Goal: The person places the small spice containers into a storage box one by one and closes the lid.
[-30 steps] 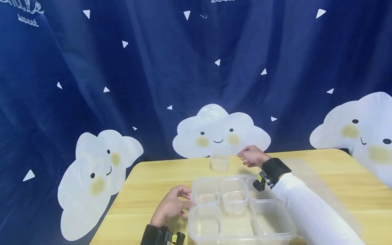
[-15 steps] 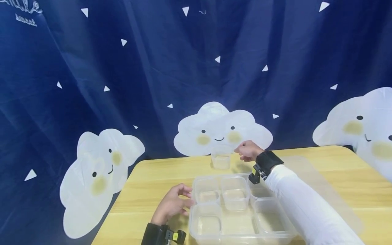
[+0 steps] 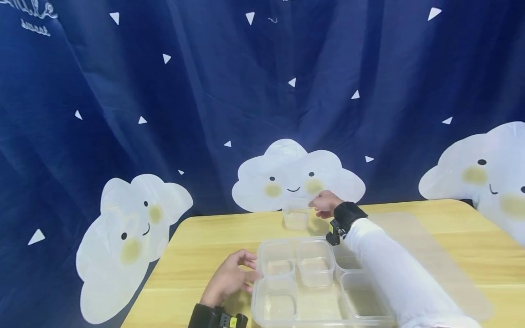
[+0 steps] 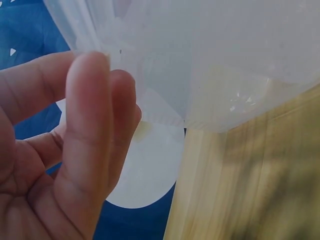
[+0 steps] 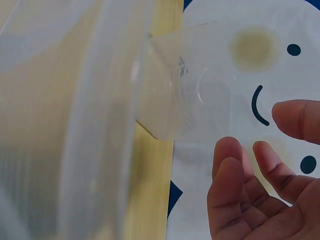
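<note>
A small clear plastic box (image 3: 296, 219) stands upright near the far edge of the table. My right hand (image 3: 326, 204) is just to its right. In the right wrist view, thumb and fingers (image 5: 227, 175) are spread apart, with nothing between them, close to the clear box (image 5: 195, 90). My left hand (image 3: 230, 277) is at the left side of a large clear plastic container (image 3: 321, 303), its relaxed fingers at the rim. From the left wrist view, I cannot tell whether the fingers (image 4: 90, 95) touch the container wall (image 4: 200, 65). Several small clear boxes (image 3: 316, 266) sit inside the large container.
A translucent flat sheet or lid (image 3: 426, 255) lies on the right of the wooden table (image 3: 180, 269), partly under my right sleeve (image 3: 393, 269). A dark blue curtain (image 3: 213, 91) with printed clouds hangs behind the table's far edge.
My right hand has moved left, nearer to the small box at the back. The left hand stays at the large container's side.
</note>
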Available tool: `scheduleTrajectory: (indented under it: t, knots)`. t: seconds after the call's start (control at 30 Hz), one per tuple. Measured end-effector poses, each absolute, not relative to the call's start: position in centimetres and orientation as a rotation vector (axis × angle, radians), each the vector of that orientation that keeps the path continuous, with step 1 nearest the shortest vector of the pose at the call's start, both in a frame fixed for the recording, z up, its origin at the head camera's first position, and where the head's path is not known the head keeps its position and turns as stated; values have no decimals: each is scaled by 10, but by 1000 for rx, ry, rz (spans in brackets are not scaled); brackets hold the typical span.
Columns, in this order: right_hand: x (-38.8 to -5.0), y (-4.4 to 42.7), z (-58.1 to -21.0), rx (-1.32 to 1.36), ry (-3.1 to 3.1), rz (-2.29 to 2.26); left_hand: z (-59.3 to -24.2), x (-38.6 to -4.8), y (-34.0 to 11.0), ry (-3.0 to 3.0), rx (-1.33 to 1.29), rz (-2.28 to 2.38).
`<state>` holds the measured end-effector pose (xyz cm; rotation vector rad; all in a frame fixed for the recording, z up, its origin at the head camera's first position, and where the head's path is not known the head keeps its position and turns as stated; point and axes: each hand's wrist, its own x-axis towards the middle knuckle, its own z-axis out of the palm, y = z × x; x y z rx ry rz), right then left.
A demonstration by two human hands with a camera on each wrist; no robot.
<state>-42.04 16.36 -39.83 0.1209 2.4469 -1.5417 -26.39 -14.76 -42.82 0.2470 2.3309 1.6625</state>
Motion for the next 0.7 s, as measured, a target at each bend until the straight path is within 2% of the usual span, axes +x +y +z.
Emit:
scheduleTrajectory:
  t: [0.7]
  knots:
    - [-426, 149, -396, 124, 2375, -1424, -428, -263, -148, 2330, 230, 1658]
